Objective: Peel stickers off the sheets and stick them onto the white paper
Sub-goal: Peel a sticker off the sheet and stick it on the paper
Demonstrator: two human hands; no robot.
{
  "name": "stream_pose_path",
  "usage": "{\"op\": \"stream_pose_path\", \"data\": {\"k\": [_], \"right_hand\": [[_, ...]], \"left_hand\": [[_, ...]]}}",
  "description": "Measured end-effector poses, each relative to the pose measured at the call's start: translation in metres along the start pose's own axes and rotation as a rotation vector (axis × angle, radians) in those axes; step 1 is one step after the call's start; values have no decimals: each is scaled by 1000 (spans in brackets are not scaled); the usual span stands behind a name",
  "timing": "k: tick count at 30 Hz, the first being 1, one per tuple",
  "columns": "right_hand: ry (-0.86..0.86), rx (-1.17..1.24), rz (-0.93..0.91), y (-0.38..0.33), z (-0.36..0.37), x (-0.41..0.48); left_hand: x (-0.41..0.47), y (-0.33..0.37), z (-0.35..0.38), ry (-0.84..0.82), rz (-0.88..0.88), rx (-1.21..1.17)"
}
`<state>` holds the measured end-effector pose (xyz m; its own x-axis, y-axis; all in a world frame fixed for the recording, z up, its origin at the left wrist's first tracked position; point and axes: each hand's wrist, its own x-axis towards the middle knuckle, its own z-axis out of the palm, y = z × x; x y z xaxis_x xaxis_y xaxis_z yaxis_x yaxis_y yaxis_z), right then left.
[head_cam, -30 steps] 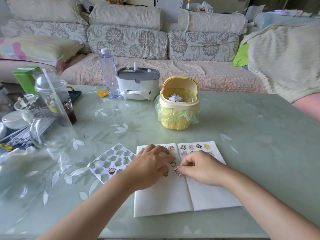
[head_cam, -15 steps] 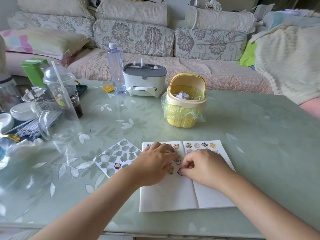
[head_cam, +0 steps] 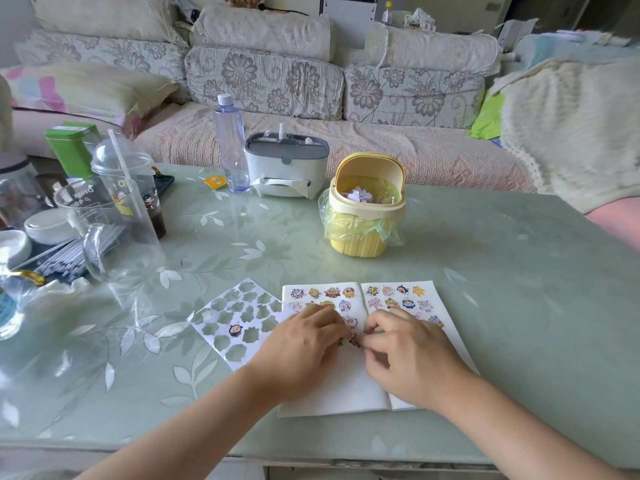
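The folded white paper (head_cam: 346, 389) lies open on the table in front of me, with several cartoon stickers in rows across its top. A sticker sheet (head_cam: 239, 318) lies to its left, nearly all cut-outs bare, one dark round sticker (head_cam: 235, 330) left on it. My left hand (head_cam: 304, 344) rests palm down on the paper's left page, fingertips at the fold. My right hand (head_cam: 408, 351) sits on the right page and pinches a small sticker (head_cam: 355, 339) against the paper near the fold.
A yellow mini bin (head_cam: 363, 209) with a green liner stands behind the paper. Further back are a water bottle (head_cam: 231, 143) and a grey-white box (head_cam: 286, 164). Plastic cups (head_cam: 128, 188), dishes and a green tin (head_cam: 71, 147) crowd the left side. A sofa runs behind the table.
Both hands stay at the fold of the paper with the small sticker between them. The camera has tilted, so the paper sits higher in view and more stuck stickers show.
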<state>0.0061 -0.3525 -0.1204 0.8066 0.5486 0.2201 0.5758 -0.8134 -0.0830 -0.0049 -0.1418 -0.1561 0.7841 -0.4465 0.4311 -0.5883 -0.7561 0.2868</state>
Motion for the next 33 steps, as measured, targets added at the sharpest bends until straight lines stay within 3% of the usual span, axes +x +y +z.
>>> {"op": "stream_pose_path", "data": {"k": [7,15,24,33], "right_hand": [[-31,-81,-77,-4,-1,-16],[-131,-146,-39,-12,1,-11],[-124,-121,-60,-8,-1,-27],[-103,-125,-10,-17,-3,-36]], "left_hand": [[-15,4,-3,-100,43,30],[-17,13,-10,-85,43,-31],[-17,20,-11,-10,21,-1],[-18,13,-11,-103,19,-23]]}}
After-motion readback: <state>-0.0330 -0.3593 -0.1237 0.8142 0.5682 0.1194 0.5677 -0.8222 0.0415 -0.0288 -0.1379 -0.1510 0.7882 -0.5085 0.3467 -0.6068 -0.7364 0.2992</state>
